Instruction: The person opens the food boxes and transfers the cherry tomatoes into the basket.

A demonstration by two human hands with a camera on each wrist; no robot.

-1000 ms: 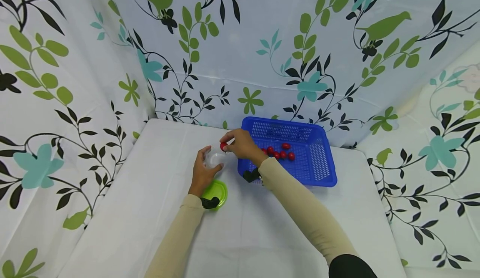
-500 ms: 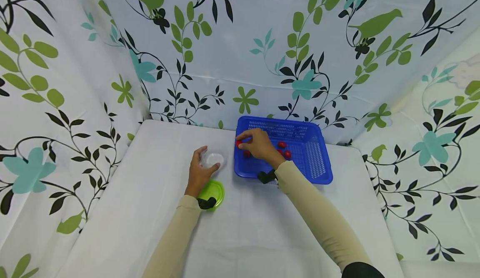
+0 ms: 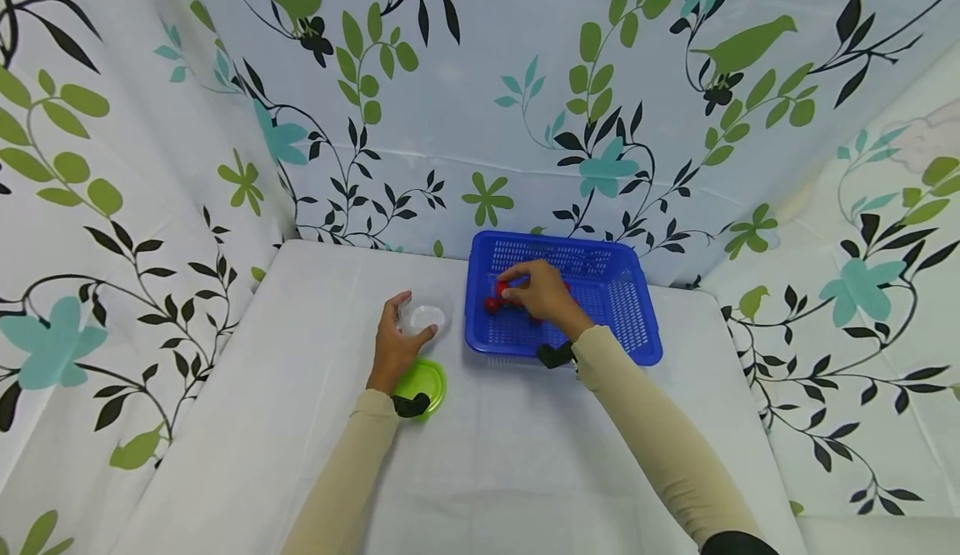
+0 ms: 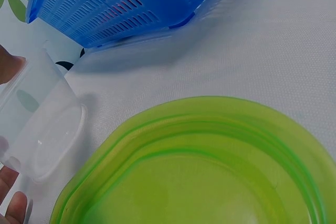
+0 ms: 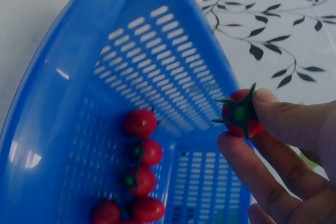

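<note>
My right hand pinches a red cherry tomato between thumb and fingertips, its green star-shaped calyx showing in the right wrist view. Thumb, fingers and fruit are over the left part of the blue basket. More cherry tomatoes lie on the basket floor, partly covered by the right hand in the head view. My left hand holds a clear plastic tub from the side, fingers and thumb around it. No tomato shows inside the tub, which stands left of the basket.
A round green lid lies on the white-covered table, close by the left wrist. The basket has slotted walls and stands near the back edge. A patterned curtain hangs behind and at both sides.
My right hand has moved right with the cherry tomato, from beside the tub to over the basket. The left hand keeps holding the tub. The head view has shifted slightly.
</note>
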